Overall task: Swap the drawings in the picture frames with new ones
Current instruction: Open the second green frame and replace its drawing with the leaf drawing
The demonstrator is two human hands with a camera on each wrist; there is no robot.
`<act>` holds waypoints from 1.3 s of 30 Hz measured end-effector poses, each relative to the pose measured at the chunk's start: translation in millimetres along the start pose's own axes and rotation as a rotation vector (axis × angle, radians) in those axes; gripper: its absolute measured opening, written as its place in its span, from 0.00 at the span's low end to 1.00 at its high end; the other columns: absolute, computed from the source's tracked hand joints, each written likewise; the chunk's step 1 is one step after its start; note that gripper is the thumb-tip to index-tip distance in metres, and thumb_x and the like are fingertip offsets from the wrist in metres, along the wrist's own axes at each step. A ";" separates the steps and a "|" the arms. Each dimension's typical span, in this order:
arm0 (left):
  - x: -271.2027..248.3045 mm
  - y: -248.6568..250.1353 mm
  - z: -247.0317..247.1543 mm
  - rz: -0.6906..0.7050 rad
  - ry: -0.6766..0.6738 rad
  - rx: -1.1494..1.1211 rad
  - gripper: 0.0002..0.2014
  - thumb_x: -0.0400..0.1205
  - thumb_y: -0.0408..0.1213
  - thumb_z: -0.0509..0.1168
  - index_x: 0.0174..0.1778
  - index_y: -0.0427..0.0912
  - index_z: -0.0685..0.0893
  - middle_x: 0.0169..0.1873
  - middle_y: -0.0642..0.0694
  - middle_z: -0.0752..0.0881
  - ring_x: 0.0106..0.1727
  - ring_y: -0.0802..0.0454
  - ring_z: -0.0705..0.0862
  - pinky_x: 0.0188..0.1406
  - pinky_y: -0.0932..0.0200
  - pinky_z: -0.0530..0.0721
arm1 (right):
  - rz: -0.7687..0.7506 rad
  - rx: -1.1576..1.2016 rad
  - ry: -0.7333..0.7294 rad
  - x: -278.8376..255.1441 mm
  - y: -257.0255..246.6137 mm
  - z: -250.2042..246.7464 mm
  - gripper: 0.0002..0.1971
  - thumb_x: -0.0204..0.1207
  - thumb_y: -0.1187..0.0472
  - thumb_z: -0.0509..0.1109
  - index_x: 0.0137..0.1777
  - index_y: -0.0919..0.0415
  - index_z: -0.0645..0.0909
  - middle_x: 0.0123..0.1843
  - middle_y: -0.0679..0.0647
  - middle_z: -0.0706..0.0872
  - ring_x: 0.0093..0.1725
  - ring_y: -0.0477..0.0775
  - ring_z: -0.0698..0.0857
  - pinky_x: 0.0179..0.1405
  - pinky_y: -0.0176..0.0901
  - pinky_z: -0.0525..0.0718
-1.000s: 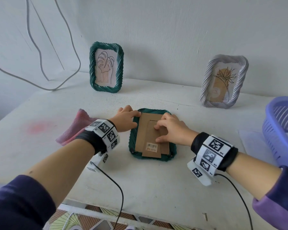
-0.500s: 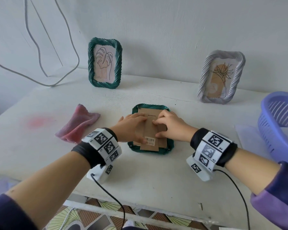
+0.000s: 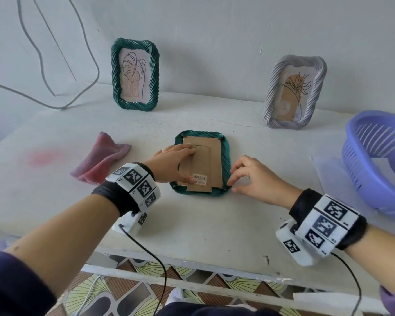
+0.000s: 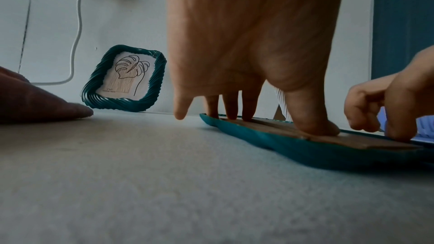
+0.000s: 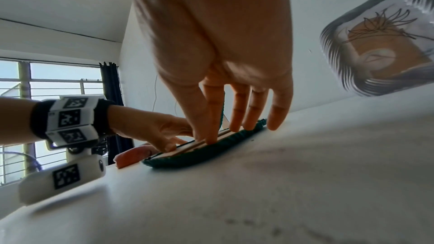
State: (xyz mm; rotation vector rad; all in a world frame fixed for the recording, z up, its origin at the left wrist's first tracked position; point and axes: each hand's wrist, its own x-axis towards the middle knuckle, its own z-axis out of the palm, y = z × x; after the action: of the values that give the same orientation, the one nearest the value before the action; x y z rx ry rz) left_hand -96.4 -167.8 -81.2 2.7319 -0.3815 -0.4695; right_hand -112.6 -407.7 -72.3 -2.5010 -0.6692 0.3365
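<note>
A dark green frame (image 3: 226,153) lies face down mid-table, its brown cardboard backing (image 3: 211,160) facing up with a barcode label near the front edge. My left hand (image 3: 176,163) rests flat on the backing's left half, fingers straight and thumb by the label; the left wrist view shows the fingertips (image 4: 314,127) pressing on the board. My right hand (image 3: 244,176) sits at the frame's front right corner, fingers curled. Its thumb and forefinger tips (image 5: 209,139) pinch at the rim there. What lies under the backing is hidden.
A second green frame (image 3: 135,74) with a leaf drawing and a pale grey frame (image 3: 294,92) with a flower drawing stand against the wall. A pink cloth (image 3: 100,160) lies to the left. To the right, a purple basket (image 3: 379,160) sits over paper sheets (image 3: 328,172).
My left hand slid from the frame's left rim onto the backing and lies flat there. My right hand left the backing's middle and went to the front right corner.
</note>
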 end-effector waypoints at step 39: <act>-3.1 5.0 0.1 -0.016 0.008 -0.020 0.43 0.72 0.53 0.70 0.79 0.49 0.56 0.80 0.54 0.53 0.79 0.47 0.52 0.78 0.44 0.57 | -0.012 -0.003 -0.015 -5.6 -10.7 7.4 0.10 0.73 0.64 0.72 0.53 0.55 0.87 0.54 0.49 0.68 0.58 0.49 0.66 0.57 0.32 0.62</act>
State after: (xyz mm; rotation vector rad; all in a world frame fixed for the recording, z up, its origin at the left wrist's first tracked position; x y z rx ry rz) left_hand -100.3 -171.3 -78.6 2.7183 -0.3515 -0.4645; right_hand -124.1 -399.5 -72.0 -2.4988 -0.6905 0.3501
